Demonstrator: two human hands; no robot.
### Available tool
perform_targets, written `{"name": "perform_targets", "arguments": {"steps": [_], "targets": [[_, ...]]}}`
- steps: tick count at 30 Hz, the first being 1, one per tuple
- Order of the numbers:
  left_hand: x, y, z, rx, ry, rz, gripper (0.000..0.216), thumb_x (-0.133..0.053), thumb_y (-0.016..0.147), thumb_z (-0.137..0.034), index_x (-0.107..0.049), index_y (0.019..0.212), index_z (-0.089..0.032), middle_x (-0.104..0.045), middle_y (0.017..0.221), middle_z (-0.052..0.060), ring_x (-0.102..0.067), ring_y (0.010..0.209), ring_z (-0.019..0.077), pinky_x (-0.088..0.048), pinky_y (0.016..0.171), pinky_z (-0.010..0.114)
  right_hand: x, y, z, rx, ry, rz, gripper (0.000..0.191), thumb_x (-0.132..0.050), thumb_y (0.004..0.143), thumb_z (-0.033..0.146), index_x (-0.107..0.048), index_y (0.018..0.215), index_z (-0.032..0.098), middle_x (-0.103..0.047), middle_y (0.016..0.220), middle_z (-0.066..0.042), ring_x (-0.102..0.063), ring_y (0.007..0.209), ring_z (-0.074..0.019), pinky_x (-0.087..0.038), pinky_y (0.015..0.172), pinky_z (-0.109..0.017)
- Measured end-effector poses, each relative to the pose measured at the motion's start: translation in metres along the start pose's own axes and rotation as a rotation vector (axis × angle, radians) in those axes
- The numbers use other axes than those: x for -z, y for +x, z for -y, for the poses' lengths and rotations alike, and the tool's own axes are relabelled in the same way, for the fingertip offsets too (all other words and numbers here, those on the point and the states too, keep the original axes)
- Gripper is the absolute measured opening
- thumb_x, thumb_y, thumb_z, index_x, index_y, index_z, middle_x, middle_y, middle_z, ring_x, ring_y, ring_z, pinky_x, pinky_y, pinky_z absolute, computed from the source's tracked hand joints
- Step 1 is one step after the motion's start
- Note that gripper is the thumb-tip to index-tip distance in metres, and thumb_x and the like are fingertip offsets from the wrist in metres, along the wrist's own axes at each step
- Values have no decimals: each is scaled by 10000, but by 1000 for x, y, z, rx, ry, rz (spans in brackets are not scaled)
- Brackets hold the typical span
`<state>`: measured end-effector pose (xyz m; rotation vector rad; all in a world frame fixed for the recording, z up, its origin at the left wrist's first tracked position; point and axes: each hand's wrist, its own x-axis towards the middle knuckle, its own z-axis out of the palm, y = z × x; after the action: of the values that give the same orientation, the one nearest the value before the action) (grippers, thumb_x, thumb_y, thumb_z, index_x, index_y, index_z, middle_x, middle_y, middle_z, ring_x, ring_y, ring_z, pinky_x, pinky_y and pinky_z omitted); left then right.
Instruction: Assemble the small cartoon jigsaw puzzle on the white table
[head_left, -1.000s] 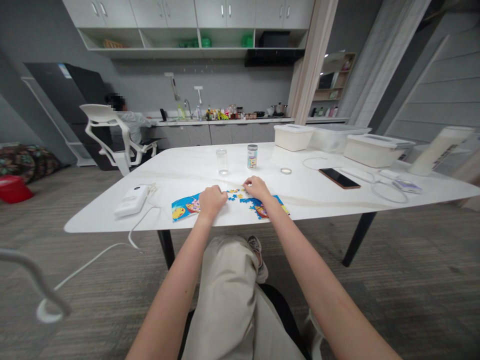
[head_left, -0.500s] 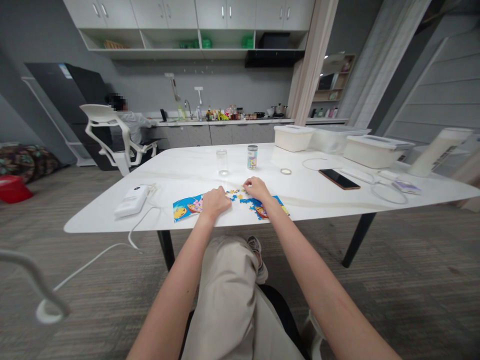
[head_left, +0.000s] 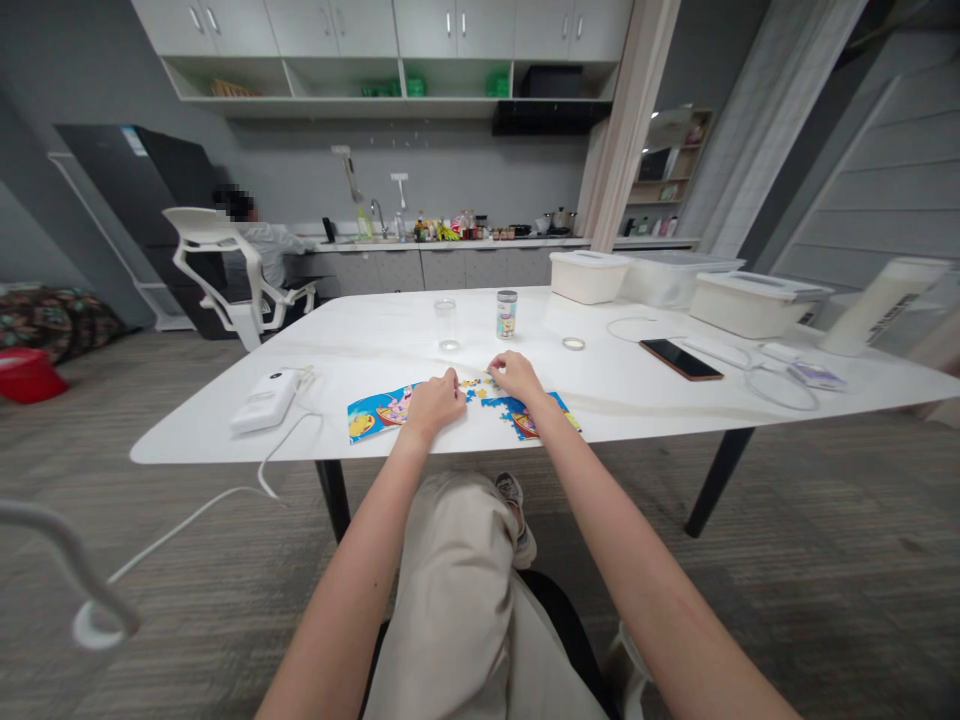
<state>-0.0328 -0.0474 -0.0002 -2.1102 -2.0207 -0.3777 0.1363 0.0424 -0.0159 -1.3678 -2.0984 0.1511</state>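
Note:
My left hand (head_left: 437, 404) rests over the right end of a joined jigsaw section (head_left: 369, 416), blue with cartoon figures. Its fingers are curled in and the index finger points up; whatever they grip is hidden. My right hand (head_left: 517, 376) hovers at the far side of the loose puzzle pieces (head_left: 475, 388), thumb and fingertips pinched together on something too small to make out. Under my right wrist lies a second joined jigsaw section (head_left: 523, 420), partly covered. Small yellow and blue pieces are scattered between both hands.
Beyond my hands stand a clear jar (head_left: 446, 324) and a printed can (head_left: 506, 316), with a ring-shaped lid (head_left: 573, 343) beside them. A phone (head_left: 680, 359), cables and storage boxes (head_left: 589, 277) are to the right. On the left lies a white power bank (head_left: 266, 401). A person (head_left: 262, 245) sits behind.
My left index finger has lifted and the left hand has shifted slightly right. My right hand stays almost in place, pinched above the loose pieces. The view has moved a little.

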Motion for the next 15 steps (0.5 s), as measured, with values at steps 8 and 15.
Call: {"name": "perform_targets", "arguments": {"steps": [8, 15], "targets": [[1, 4, 0, 136, 38, -15, 359, -357, 933, -280, -656, 1061, -128, -721, 982, 172, -692, 952, 300, -495, 782, 362, 0, 0, 0, -7, 15, 10, 196, -540, 870, 224, -728, 913, 183, -700, 977, -68, -605, 961, -195, -446, 899, -305], [1, 4, 0, 99, 38, 10, 390, -363, 928, -269, -717, 1013, -131, -723, 994, 180, -686, 975, 302, -503, 809, 372, 5, -5, 9, 125, 33, 89, 141, -648, 827, 296, -770, 829, 225, -706, 1016, -53, -604, 1017, -205, -427, 942, -311]]}}
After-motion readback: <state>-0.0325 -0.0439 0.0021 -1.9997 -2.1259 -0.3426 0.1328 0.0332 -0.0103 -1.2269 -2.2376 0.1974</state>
